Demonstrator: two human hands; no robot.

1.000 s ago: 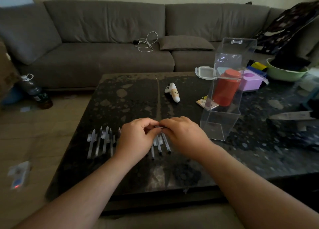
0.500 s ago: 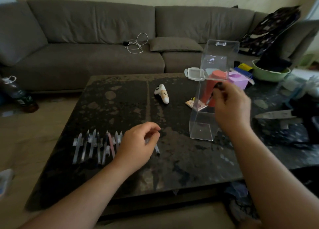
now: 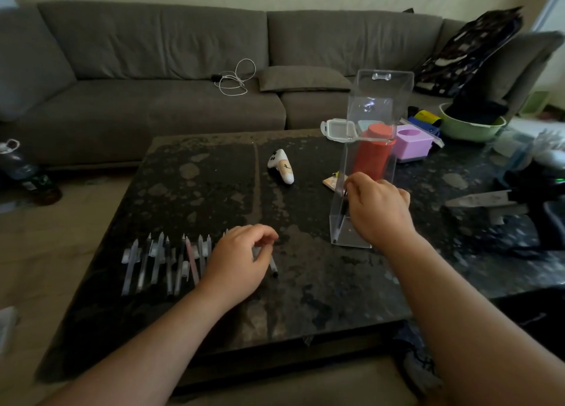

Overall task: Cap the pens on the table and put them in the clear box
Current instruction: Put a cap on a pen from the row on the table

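— Several pens (image 3: 159,262) are lying in a row on the near left of the dark table (image 3: 195,191), caps beside them.
— And the hands?
— Her left hand (image 3: 237,262) is resting over the row's right end, fingers loosely curled; one pen (image 3: 273,266) is poking out just beneath them, though I cannot tell if she is gripping it.
— The right one?
— That right hand (image 3: 377,210) is pinching a dark pen (image 3: 345,205) inside the open side of the clear box (image 3: 367,148), which is standing upright.
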